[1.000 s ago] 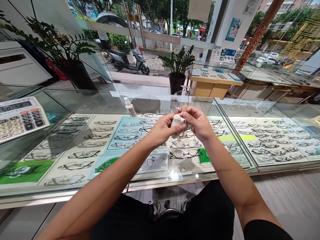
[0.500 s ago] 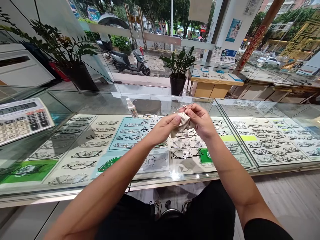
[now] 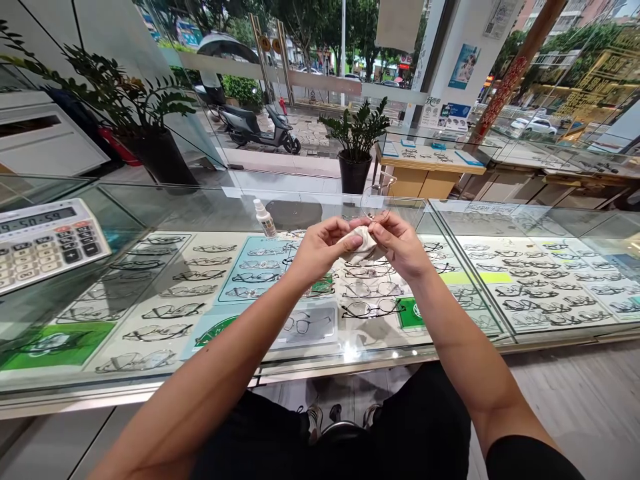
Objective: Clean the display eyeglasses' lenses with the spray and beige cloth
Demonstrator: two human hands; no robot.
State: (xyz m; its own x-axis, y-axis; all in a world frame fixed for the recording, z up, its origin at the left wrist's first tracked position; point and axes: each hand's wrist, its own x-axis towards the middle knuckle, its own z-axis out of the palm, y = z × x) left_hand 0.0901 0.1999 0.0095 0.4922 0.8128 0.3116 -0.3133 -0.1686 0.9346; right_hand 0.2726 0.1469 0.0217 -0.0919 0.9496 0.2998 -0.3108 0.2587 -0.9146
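Above the glass display counter, my left hand (image 3: 325, 250) pinches a crumpled pale cloth (image 3: 363, 245). Close beside it, my right hand (image 3: 400, 247) is closed on thin-rimmed glasses (image 3: 373, 200), whose clear lens and fine temple rise above the fingers. The cloth lies against the lower part of the glasses between both hands, and hides the lens there. A small white spray bottle (image 3: 265, 219) stands on the counter to the left of my hands.
The glass counter (image 3: 220, 363) holds rows of eyeglasses under its top. A large calculator (image 3: 50, 243) sits at the left. Beyond the counter are a potted plant (image 3: 355, 170), a grey stool (image 3: 294, 212) and a wooden table (image 3: 430, 167).
My left hand has shifted slightly left, its fingers more curled around the cloth. The cloth is bunched tighter, and the glasses have turned so that a temple shows above my right hand.
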